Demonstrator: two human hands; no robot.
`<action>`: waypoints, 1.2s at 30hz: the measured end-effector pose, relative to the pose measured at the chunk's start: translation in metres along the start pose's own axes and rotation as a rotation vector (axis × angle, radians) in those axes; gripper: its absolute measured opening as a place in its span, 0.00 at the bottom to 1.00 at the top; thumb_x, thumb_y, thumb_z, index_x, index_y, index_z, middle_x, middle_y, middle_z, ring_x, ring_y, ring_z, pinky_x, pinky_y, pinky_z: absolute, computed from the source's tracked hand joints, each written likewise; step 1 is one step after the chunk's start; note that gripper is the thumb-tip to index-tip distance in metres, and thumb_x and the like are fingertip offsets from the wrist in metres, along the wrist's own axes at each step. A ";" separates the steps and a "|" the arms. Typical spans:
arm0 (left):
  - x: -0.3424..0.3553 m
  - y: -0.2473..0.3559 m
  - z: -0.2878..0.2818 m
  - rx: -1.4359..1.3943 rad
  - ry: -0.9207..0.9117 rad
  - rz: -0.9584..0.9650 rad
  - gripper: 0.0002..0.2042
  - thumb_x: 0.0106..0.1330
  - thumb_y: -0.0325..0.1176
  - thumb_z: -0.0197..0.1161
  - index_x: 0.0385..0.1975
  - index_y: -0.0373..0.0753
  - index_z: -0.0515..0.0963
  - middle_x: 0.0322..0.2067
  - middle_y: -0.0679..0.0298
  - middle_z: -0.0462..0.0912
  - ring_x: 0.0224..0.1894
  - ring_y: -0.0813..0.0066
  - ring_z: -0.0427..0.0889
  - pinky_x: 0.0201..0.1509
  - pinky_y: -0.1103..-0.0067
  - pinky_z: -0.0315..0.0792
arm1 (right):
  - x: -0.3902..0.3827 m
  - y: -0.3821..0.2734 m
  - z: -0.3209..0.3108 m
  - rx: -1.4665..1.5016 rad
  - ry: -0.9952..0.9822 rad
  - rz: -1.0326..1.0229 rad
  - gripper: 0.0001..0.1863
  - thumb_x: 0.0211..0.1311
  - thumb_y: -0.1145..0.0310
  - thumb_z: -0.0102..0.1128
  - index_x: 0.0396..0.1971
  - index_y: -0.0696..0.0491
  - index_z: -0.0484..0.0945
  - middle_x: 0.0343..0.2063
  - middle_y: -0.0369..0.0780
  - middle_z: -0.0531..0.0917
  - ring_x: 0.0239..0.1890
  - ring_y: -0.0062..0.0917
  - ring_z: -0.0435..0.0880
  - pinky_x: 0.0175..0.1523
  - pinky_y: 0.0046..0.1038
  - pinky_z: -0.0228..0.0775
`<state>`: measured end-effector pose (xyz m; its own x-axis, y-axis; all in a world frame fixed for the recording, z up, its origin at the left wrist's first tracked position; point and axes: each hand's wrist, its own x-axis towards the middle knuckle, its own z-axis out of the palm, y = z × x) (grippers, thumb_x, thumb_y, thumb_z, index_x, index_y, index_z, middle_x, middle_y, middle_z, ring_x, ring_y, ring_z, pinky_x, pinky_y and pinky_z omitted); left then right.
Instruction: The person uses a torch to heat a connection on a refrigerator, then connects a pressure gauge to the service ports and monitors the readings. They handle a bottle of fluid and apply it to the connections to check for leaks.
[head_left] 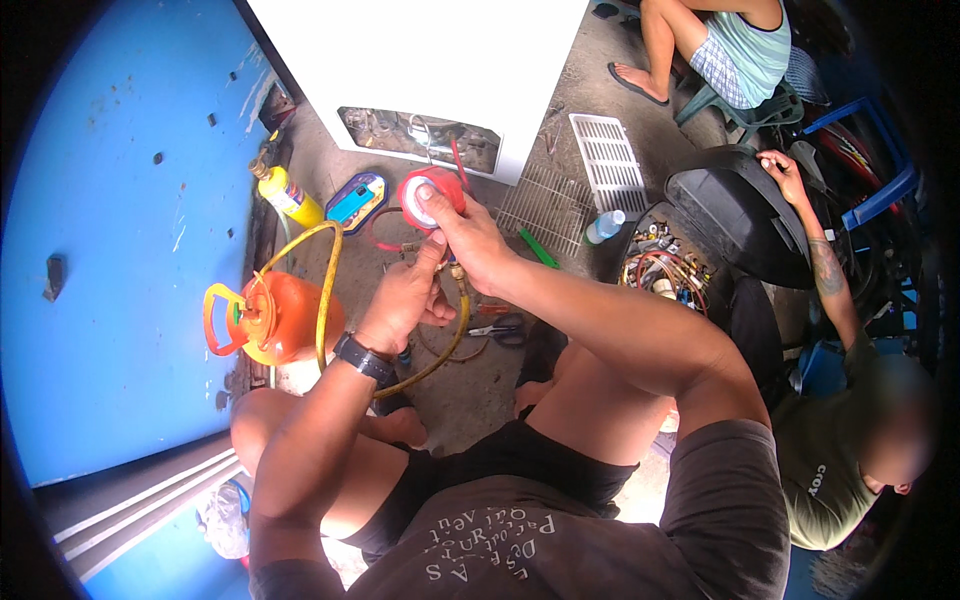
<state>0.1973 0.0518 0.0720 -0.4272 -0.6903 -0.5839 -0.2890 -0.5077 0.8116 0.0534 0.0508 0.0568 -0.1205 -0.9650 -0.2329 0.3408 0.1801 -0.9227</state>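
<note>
White appliance [430,70] stands ahead. Orange tank [298,312] sits at left. Yellow hose [324,290] loops from beside the tank to below the right hand [472,235]. Right fingers grasp the red gauge [409,203], in front of the appliance. Left hand [400,300]: fingers curled below the gauge; cannot tell what they grip.

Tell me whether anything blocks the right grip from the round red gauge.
Nothing visible does: the right grip is on the round red gauge, with its thumb lying over the pale face. The yellow hose loops below and to the left, clear of that contact.
</note>
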 end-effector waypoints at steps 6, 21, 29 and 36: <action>0.008 -0.007 -0.007 0.604 0.157 0.263 0.30 0.69 0.61 0.55 0.35 0.32 0.75 0.21 0.53 0.80 0.27 0.58 0.86 0.38 0.67 0.79 | -0.002 -0.004 0.004 -0.007 -0.002 0.004 0.35 0.65 0.38 0.61 0.56 0.54 0.75 0.46 0.38 0.79 0.43 0.21 0.77 0.46 0.28 0.73; -0.015 0.009 0.012 1.055 0.468 0.512 0.23 0.68 0.55 0.59 0.37 0.36 0.71 0.26 0.47 0.83 0.30 0.43 0.84 0.33 0.54 0.76 | 0.001 -0.008 0.001 0.019 0.002 0.037 0.36 0.66 0.38 0.59 0.58 0.55 0.74 0.50 0.41 0.79 0.52 0.24 0.76 0.56 0.30 0.70; -0.004 0.006 0.010 1.025 0.492 0.558 0.24 0.70 0.55 0.57 0.37 0.33 0.72 0.25 0.44 0.82 0.31 0.39 0.82 0.35 0.51 0.72 | 0.003 -0.009 -0.002 0.082 0.015 0.044 0.34 0.64 0.37 0.60 0.55 0.53 0.75 0.46 0.36 0.80 0.46 0.19 0.77 0.49 0.26 0.73; 0.001 0.002 0.010 0.951 0.415 0.697 0.20 0.68 0.49 0.61 0.37 0.33 0.72 0.26 0.46 0.83 0.32 0.43 0.83 0.36 0.56 0.73 | 0.007 0.003 -0.010 0.112 0.048 0.067 0.33 0.65 0.37 0.59 0.52 0.54 0.78 0.44 0.37 0.81 0.42 0.19 0.77 0.44 0.26 0.71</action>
<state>0.1882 0.0552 0.0729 -0.4858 -0.8603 0.1544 -0.6877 0.4852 0.5400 0.0446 0.0467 0.0491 -0.1376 -0.9407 -0.3100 0.4516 0.2190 -0.8649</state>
